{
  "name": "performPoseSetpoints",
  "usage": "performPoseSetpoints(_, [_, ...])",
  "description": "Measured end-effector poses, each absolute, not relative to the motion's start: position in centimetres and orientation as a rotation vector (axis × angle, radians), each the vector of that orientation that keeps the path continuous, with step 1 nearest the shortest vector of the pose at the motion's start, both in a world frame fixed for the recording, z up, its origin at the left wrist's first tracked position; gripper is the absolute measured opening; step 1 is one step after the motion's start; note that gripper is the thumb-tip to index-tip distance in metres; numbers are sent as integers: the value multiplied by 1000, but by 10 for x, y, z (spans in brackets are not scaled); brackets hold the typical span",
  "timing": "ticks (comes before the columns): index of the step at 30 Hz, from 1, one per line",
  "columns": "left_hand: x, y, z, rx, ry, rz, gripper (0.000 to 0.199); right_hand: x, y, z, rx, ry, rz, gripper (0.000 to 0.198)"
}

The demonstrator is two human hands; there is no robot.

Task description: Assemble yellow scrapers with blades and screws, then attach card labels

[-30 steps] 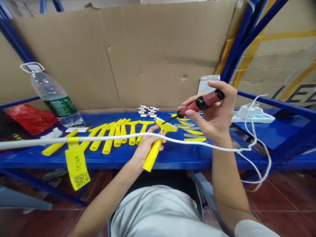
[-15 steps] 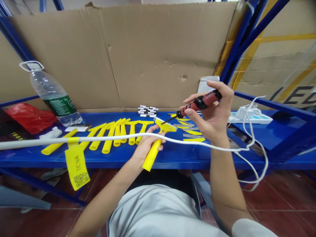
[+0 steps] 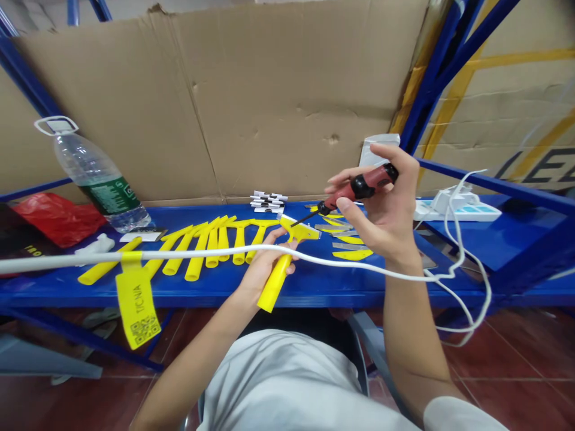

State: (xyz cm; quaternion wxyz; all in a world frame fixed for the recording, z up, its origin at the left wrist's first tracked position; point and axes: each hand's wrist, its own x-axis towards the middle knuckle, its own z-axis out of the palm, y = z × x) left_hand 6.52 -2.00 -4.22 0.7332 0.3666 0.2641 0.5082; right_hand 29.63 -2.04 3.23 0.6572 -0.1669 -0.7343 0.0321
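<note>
My left hand [image 3: 268, 263] is closed round the neck of a yellow scraper [image 3: 275, 281], its handle pointing down toward me. My right hand [image 3: 381, 200] grips a red and black screwdriver [image 3: 359, 188] by its handle, and the shaft slants down to the left. The screwdriver's tip meets the scraper head, where I cannot make out a screw. Left of my left hand, several more yellow scrapers [image 3: 193, 263] lie side by side on the blue table [image 3: 314, 287]. Thin yellow pieces and clear blade-like strips [image 3: 350, 246] lie beneath my right hand.
A white cable [image 3: 359, 267] with a yellow tag [image 3: 138, 308] crosses in front of the table. A large water bottle [image 3: 101, 173] and a red plastic bag [image 3: 60, 218] stand left. A power strip [image 3: 476, 211] lies right. Small white-and-black pieces [image 3: 268, 202] sit by the cardboard [image 3: 291, 108].
My right hand and the screwdriver have shifted slightly left, the tip staying at the scraper head. My left hand keeps hold of the scraper. The whole view has moved a little.
</note>
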Motion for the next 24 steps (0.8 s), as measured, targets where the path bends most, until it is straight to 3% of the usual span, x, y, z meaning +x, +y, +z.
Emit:
performPoseSetpoints(18, [63, -19, -40, 734, 548, 1112, 69, 290, -25, 32, -401, -1718, 183, 71])
performPoseSetpoints(24, [64, -20, -38, 729, 539, 1097, 68, 292, -19, 29, -424, -1682, 34, 63])
